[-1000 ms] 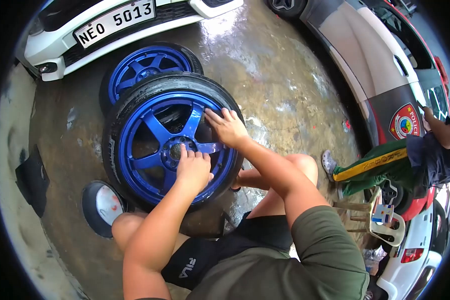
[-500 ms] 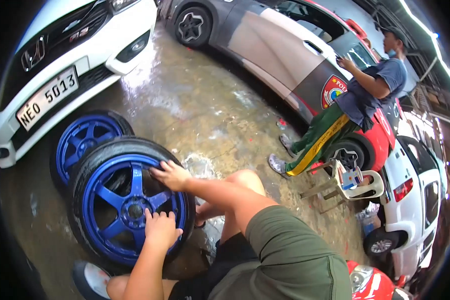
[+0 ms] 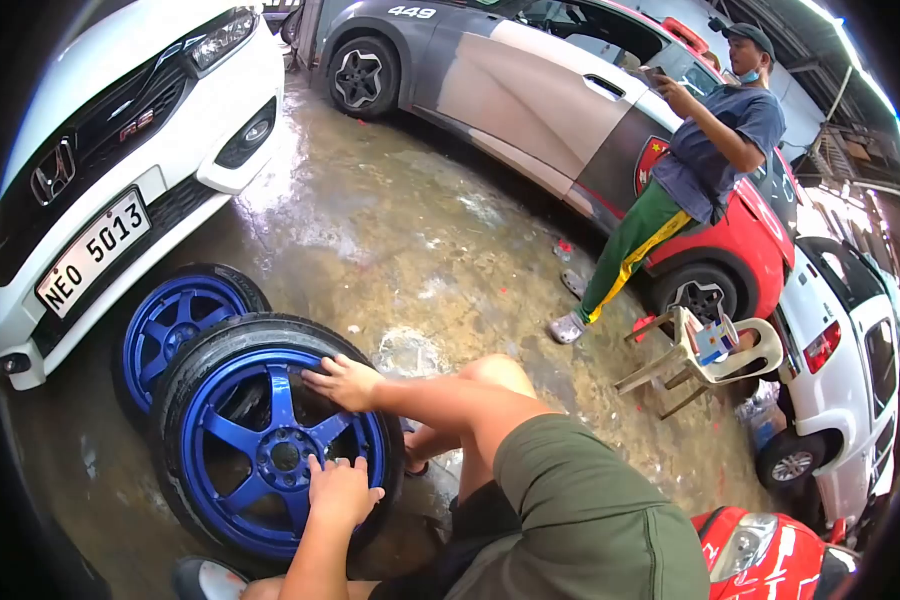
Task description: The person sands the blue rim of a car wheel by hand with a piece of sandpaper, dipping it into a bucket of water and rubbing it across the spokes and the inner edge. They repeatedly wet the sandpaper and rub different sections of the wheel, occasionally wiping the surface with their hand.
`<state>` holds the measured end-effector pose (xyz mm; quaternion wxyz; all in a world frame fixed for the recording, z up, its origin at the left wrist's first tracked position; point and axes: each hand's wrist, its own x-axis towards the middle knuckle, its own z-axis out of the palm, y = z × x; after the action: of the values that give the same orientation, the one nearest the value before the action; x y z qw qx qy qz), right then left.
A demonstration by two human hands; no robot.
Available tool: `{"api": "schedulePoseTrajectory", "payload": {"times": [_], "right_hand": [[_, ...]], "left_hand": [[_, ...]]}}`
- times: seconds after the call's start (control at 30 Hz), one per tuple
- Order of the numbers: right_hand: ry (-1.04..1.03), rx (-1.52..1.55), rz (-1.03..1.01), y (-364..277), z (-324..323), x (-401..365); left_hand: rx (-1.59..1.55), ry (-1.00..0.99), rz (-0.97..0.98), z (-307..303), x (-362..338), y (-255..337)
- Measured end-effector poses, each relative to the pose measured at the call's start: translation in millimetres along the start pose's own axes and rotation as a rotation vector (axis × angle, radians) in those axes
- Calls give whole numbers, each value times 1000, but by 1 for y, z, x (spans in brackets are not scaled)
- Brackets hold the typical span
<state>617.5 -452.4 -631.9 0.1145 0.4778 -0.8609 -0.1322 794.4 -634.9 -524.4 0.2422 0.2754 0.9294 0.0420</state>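
Note:
A tyre with a glossy blue spoked wheel [image 3: 238,433] stands tilted toward me in front of my knees. My left hand [image 3: 341,490] lies on its lower right spoke beside the hub, fingers stretched out and pointing at the centre. Higher up, my right hand [image 3: 346,384] rests flat across the rim's upper right edge, fingers extended and slightly apart. Neither hand grips anything. Behind this wheel is a second blue wheel [image 3: 160,335] with its tyre, partly hidden by the first.
A white car [image 3: 225,95] is close at the upper left. Across the wet floor [image 3: 420,230] a person [image 3: 715,140] stands beside a patchy-painted car [image 3: 530,95], holding a small dark object. A plastic chair [image 3: 705,360] carries a box. A red car [image 3: 770,550] is at lower right, a white vehicle [image 3: 840,390] beyond.
The view has shifted, so the wheels sit slightly lower and further right. Both hands stay on the front wheel in nearly the same places. The standing person's head and arms are raised slightly.

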Motion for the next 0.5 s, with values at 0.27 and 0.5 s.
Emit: {"api": "schedulePoseTrajectory", "payload": {"times": [0.27, 0.5], "right_hand": [[210, -68, 1, 6, 10, 23], [86, 5, 205, -24, 0, 12]], "left_hand": [[-19, -76, 41, 15, 14, -1], [-18, -85, 17, 10, 11, -4]]}}
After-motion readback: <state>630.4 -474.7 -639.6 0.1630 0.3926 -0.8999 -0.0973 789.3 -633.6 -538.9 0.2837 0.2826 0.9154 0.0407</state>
